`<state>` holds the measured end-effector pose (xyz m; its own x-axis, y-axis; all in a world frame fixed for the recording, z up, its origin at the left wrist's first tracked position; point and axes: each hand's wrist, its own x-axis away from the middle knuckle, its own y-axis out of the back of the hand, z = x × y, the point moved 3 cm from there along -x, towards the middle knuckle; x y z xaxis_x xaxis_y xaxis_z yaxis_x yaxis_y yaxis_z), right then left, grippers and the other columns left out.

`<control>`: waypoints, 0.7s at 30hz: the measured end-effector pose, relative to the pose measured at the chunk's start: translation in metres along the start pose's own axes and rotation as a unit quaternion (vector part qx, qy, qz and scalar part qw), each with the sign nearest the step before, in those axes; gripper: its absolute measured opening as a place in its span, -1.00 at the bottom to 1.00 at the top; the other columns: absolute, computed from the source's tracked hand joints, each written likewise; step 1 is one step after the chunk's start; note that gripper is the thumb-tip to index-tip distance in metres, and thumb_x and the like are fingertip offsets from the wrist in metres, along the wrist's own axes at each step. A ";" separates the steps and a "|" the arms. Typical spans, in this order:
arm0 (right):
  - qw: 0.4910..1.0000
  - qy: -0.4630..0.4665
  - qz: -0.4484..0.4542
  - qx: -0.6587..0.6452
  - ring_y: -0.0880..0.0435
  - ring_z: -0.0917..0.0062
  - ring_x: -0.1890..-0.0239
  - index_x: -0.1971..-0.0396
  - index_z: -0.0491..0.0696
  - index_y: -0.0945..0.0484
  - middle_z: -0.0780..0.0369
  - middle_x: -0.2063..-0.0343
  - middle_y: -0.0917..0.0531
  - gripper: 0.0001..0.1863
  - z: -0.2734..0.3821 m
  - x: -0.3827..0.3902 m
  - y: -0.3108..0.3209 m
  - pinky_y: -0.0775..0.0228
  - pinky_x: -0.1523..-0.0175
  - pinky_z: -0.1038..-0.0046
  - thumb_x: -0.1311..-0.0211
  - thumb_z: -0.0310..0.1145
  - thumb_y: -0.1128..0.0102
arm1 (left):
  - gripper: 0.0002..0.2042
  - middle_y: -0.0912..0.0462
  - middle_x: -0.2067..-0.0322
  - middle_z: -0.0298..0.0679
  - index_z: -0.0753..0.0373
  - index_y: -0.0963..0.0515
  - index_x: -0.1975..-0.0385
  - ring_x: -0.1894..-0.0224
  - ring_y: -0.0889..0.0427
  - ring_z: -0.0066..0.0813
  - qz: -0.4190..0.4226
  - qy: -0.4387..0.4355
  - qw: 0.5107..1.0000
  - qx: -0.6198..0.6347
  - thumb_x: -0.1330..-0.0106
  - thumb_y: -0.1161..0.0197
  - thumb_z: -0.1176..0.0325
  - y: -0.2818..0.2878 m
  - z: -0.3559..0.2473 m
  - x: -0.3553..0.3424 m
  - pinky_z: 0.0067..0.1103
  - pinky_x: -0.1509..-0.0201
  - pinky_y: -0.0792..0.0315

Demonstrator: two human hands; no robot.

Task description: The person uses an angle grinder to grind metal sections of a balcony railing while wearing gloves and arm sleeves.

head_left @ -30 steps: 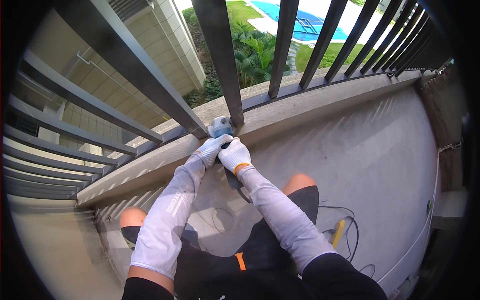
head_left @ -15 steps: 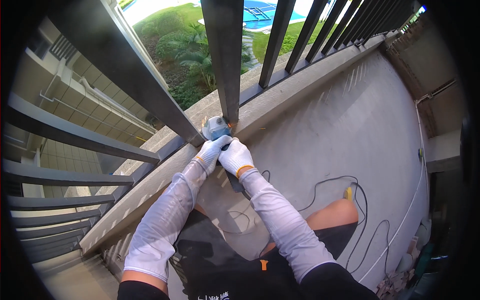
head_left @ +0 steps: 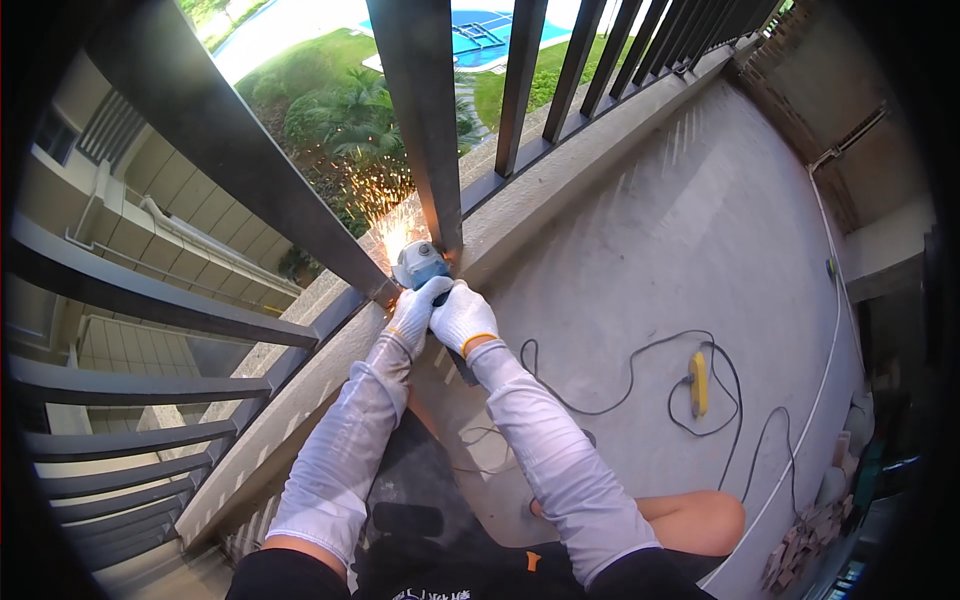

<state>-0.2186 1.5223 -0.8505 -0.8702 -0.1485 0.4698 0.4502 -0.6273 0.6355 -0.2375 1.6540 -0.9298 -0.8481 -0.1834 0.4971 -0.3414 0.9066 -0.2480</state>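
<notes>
Head view: both gloved hands (head_left: 464, 316) grip a sparking grinder (head_left: 425, 264).

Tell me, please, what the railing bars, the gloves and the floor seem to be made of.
Railing bars: probably painted metal, dark with a dull sheen. Gloves: likely knitted textile, white and matte, faintly ribbed. Floor: apparently concrete or cement, matte grey with blotchy patches.

From where I stand, the one bit of writing I can pick out is some white lettering (head_left: 432, 594) low on the front of the person's black shirt (head_left: 490, 578), its stylised characters so cut off by the view's bottom edge that I can't properly read them.
</notes>
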 end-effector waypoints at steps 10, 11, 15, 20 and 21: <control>1.000 0.001 -0.013 0.007 -0.80 -0.09 -0.13 -0.09 -0.18 -0.66 -0.21 -0.01 -0.80 -0.42 0.002 0.001 -0.001 -0.66 -0.26 0.06 -0.35 0.04 -0.35 | -0.73 -0.83 0.22 -0.28 0.29 -0.80 0.17 0.19 -0.78 -0.44 -0.002 -0.011 1.000 -0.009 -0.38 -0.51 0.18 -0.008 -0.013 0.008 -0.51 0.00 -0.63; 1.000 -0.003 -0.013 0.006 -0.80 -0.09 -0.13 -0.09 -0.19 -0.66 -0.21 -0.01 -0.80 -0.41 0.003 0.001 -0.001 -0.66 -0.25 0.06 -0.36 0.04 -0.35 | -0.73 -0.83 0.22 -0.28 0.29 -0.80 0.17 0.19 -0.78 -0.44 -0.003 -0.010 1.000 -0.009 -0.38 -0.51 0.18 -0.008 -0.014 0.009 -0.51 0.00 -0.63; 1.000 -0.002 -0.020 0.005 -0.81 -0.09 -0.12 -0.09 -0.19 -0.66 -0.21 0.00 -0.80 -0.41 0.002 0.001 -0.003 -0.67 -0.25 0.05 -0.36 0.05 -0.34 | -0.74 -0.82 0.23 -0.31 0.28 -0.80 0.17 0.20 -0.78 -0.45 0.012 -0.011 1.000 -0.008 -0.38 -0.50 0.18 -0.007 -0.015 0.008 -0.52 0.01 -0.62; 1.000 -0.011 -0.012 0.010 -0.82 -0.04 -0.14 -0.10 -0.17 -0.65 -0.18 -0.02 -0.81 -0.45 0.005 0.002 -0.002 -0.67 -0.26 0.04 -0.38 0.00 -0.33 | -0.74 -0.81 0.24 -0.33 0.27 -0.80 0.16 0.20 -0.77 -0.45 0.011 -0.004 1.000 -0.009 -0.38 -0.50 0.18 -0.007 -0.014 0.008 -0.52 0.01 -0.62; 1.000 -0.009 -0.012 0.009 -0.82 -0.04 -0.14 -0.10 -0.17 -0.65 -0.18 -0.02 -0.81 -0.45 0.006 0.002 -0.002 -0.67 -0.26 0.04 -0.38 0.00 -0.33 | -0.74 -0.81 0.23 -0.33 0.27 -0.80 0.16 0.20 -0.77 -0.46 0.014 -0.006 1.000 -0.005 -0.39 -0.50 0.19 -0.006 -0.014 0.007 -0.52 0.01 -0.62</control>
<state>-0.2198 1.5276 -0.8468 -0.8769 -0.1191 0.4657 0.4331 -0.6162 0.6578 -0.2356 1.6527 -0.9134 -0.8620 -0.1624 0.4802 -0.3133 0.9154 -0.2528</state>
